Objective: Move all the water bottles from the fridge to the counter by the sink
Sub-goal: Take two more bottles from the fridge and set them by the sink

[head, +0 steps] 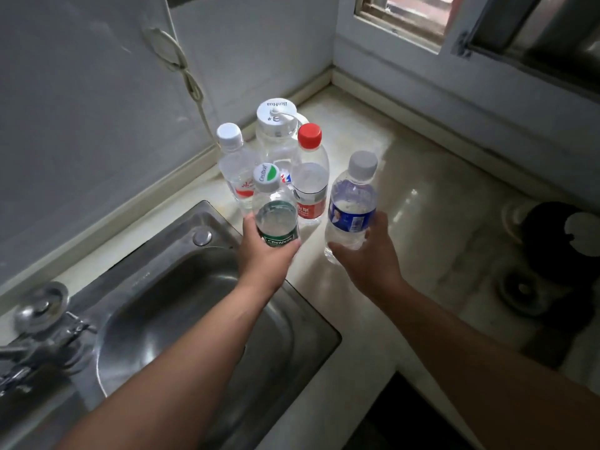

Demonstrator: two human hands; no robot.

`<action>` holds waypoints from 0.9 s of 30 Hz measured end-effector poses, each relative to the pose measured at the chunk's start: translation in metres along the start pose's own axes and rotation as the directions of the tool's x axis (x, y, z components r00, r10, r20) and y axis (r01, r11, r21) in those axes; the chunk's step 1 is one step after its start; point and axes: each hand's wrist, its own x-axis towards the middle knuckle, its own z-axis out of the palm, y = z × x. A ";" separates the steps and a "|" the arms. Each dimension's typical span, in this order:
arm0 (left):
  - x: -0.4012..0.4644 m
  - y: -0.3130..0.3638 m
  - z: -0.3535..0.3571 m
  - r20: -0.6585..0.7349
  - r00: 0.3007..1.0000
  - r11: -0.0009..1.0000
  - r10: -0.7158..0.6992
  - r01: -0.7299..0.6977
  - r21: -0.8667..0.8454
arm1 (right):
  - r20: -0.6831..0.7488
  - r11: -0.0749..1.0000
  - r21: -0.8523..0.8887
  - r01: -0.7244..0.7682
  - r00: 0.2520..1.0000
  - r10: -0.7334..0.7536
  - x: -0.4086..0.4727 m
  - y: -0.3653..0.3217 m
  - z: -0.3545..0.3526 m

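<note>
My left hand (264, 254) grips a green-labelled water bottle (276, 216) with a white and green cap, held at the counter's edge by the sink. My right hand (368, 254) is wrapped around a blue-labelled bottle (352, 206) with a grey cap, its base at the counter (422, 196). Behind them three bottles stand upright on the counter: a white-capped one (235, 167), a large clear one with a wide white lid (276, 131), and a red-capped one with a red label (310, 177). The fridge is not in view.
A steel sink (181, 306) lies at lower left with a tap (35, 323) at its left edge. A white cord (186, 76) hangs on the wall behind. A dark gas stove burner (552, 241) sits at the right. A window (406, 17) is above the corner.
</note>
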 end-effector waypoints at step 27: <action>0.004 0.008 -0.008 0.041 0.999 0.987 0.026 -0.032 0.155 | 0.117 1.000 -0.006 -0.020 0.993 0.021 0.019 0.003 -0.005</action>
